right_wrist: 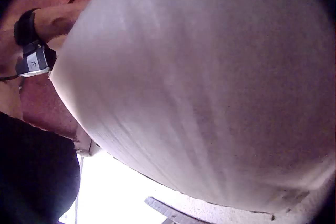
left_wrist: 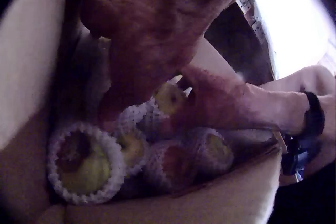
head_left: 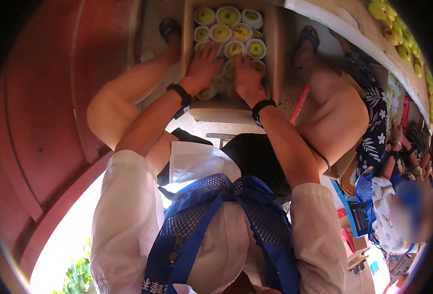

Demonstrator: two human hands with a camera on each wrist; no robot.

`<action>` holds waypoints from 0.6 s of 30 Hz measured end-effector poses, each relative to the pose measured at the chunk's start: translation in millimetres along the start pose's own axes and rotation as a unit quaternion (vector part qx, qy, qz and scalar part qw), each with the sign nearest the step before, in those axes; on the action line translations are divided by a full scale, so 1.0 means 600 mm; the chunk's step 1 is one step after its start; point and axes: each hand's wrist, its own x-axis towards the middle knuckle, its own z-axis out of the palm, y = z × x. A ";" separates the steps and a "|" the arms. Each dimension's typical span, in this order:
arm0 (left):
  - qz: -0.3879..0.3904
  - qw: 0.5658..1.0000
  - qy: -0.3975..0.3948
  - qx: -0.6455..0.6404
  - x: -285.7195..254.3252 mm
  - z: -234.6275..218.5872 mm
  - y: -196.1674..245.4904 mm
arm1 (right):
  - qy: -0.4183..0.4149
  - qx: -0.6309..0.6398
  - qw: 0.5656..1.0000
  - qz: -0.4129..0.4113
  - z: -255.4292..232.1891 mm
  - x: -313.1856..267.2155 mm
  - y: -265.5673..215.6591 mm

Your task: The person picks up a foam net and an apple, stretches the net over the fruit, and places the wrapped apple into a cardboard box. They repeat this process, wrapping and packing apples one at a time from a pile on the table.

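Observation:
Yellow-green fruit (head_left: 221, 33) in white foam nets fills a cardboard box (head_left: 274, 44) between the person's feet. On the fruit at the left side of the box rests the left hand (head_left: 204, 67), its fingers spread forward. Beside it the right hand (head_left: 247, 77) reaches in from the right, fingers extended over netted fruit near the middle. Seen from the left wrist, both hands come close together above the fruit, and one large netted fruit (left_wrist: 86, 163) sits in a corner. A broad pale box wall (right_wrist: 199, 87) blocks the right wrist view, hiding the right hand.
A red panel (head_left: 40, 108) stands at the left. To the right runs a ledge (head_left: 339, 19) with more yellow-green fruit (head_left: 405, 39). Another person in a blue vest and floral trousers (head_left: 373, 103) is at the right, near other boxes.

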 end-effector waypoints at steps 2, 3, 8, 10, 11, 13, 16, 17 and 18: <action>0.010 1.000 -0.002 0.000 -0.002 -0.012 -0.001 | 0.000 0.004 1.000 -0.001 -0.007 -0.007 -0.002; 0.013 1.000 -0.002 -0.017 -0.007 -0.022 -0.003 | -0.008 0.006 1.000 -0.001 -0.013 -0.009 -0.005; 0.004 0.999 -0.009 -0.051 -0.013 -0.082 -0.014 | 0.049 0.008 0.999 -0.013 -0.050 -0.015 -0.026; -0.047 0.991 -0.033 -0.124 -0.016 -0.136 0.002 | 0.020 0.018 1.000 0.015 -0.091 -0.021 -0.051; -0.072 0.983 -0.050 -0.160 -0.018 -0.163 0.008 | 0.026 0.028 0.999 0.012 -0.108 -0.021 -0.054; -0.061 0.985 -0.016 -0.160 -0.019 -0.209 0.014 | 0.034 0.049 0.998 0.005 -0.137 -0.020 -0.059; -0.092 0.976 0.028 -0.196 -0.022 -0.277 0.033 | 0.006 0.067 0.998 0.005 -0.221 -0.030 -0.079; -0.106 0.970 0.040 -0.216 -0.018 -0.294 0.040 | -0.005 0.071 0.997 0.010 -0.246 -0.035 -0.083; -0.099 0.971 0.071 -0.207 -0.010 -0.305 0.044 | -0.002 0.077 0.997 0.005 -0.270 -0.039 -0.081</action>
